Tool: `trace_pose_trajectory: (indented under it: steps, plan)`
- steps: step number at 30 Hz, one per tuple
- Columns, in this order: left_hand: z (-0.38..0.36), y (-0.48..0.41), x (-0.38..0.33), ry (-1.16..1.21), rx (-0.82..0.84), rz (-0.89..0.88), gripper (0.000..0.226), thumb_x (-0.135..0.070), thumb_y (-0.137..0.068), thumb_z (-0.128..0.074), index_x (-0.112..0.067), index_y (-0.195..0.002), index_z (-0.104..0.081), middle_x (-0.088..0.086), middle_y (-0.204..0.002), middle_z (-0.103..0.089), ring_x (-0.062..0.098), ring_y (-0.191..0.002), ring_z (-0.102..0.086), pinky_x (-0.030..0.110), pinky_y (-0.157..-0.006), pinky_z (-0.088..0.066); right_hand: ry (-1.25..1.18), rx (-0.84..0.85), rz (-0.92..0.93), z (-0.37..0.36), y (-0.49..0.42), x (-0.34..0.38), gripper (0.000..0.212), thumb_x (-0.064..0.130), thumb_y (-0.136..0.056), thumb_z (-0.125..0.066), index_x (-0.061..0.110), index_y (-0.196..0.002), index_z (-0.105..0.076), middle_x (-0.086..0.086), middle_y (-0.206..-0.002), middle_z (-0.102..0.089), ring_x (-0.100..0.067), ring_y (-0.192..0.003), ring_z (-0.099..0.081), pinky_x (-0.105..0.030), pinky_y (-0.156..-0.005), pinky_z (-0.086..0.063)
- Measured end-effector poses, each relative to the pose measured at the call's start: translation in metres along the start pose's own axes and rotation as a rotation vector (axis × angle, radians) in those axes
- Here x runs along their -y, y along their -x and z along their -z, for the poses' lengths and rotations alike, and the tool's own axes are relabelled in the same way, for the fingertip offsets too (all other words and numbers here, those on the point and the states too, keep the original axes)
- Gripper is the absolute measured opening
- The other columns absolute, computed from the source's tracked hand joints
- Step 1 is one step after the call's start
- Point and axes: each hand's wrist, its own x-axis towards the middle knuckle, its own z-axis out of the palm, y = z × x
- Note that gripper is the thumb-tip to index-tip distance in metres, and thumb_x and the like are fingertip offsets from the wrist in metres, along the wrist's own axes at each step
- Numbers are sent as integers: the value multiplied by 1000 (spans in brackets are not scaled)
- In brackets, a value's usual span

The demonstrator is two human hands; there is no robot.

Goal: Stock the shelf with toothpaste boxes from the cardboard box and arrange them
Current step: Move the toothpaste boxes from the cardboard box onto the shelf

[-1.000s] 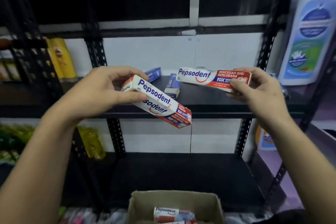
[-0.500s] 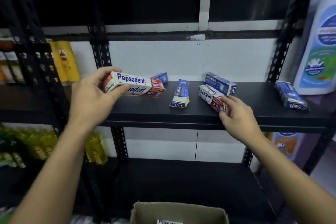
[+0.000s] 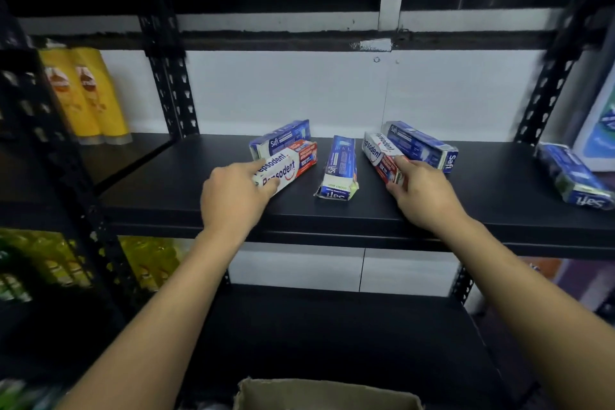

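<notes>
Two white-and-red Pepsodent boxes (image 3: 289, 167), held together as a stack, lie on the black shelf (image 3: 166, 183), and my left hand (image 3: 233, 196) grips their near end. They rest against a blue Safi box (image 3: 283, 140). My right hand (image 3: 421, 191) pinches the near end of another Pepsodent box (image 3: 377, 153), which lies beside a second blue Safi box (image 3: 422, 145). A third Safi box (image 3: 339, 168) lies between my hands. The rim of the cardboard box (image 3: 327, 393) shows at the bottom edge.
A further blue Safi box (image 3: 575, 181) lies at the shelf's right end, below a large white bottle (image 3: 599, 130). Yellow packs (image 3: 83, 93) stand on the neighbouring shelf to the left. Black perforated uprights (image 3: 173, 86) frame the bay. A lower black shelf (image 3: 332, 336) lies beneath.
Both hands have reached forward and lowered their Pepsodent boxes onto the shelf. The left stack came down from the air to lie against the Safi box.
</notes>
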Motion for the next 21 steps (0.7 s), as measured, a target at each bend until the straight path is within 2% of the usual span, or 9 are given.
trace_pose_trajectory:
  steps: [5, 9, 13, 17, 21]
  plan:
    - [-25, -30, -14, -87, 120, -11, 47, -53, -85, -66, -33, -128, -65, 9, -112, -69, 33, -102, -62, 36, -81, -50, 44, 44, -40, -11, -33, -2, 44, 31, -95, -57, 16, -136, -49, -15, -124, -59, -37, -111, -55, -37, -84, -46]
    - [-38, -44, -30, -111, 177, -27, 43, -51, -89, -64, -28, -125, -66, 9, -117, -67, 34, -106, -61, 38, -84, -52, 61, 41, -52, -17, -50, -6, 45, 34, -94, -58, 22, -136, -49, -15, -124, -59, -38, -109, -57, -39, -79, -47]
    - [-49, -53, -36, -133, 197, 11, 50, -57, -89, -60, -35, -134, -58, 5, -128, -63, 31, -115, -58, 38, -85, -50, 42, 43, -63, -21, -55, -8, 51, 38, -95, -55, 31, -144, -41, -10, -135, -51, -36, -119, -50, -45, -88, -48]
    - [-52, -50, -32, -47, 203, 64, 56, -60, -88, -59, -37, -139, -53, 4, -134, -60, 31, -119, -56, 39, -90, -49, 43, 69, -77, -23, -54, -10, 55, 40, -97, -50, 34, -149, -31, -10, -143, -44, -38, -126, -42, -48, -97, -45]
    - [-36, -41, -33, 49, 191, 69, 54, -52, -86, -66, -30, -135, -58, 4, -133, -61, 29, -119, -56, 34, -92, -47, 20, 26, -93, -16, -45, -5, 56, 39, -94, -54, 29, -147, -36, -9, -147, -38, -39, -132, -33, -48, -101, -42]
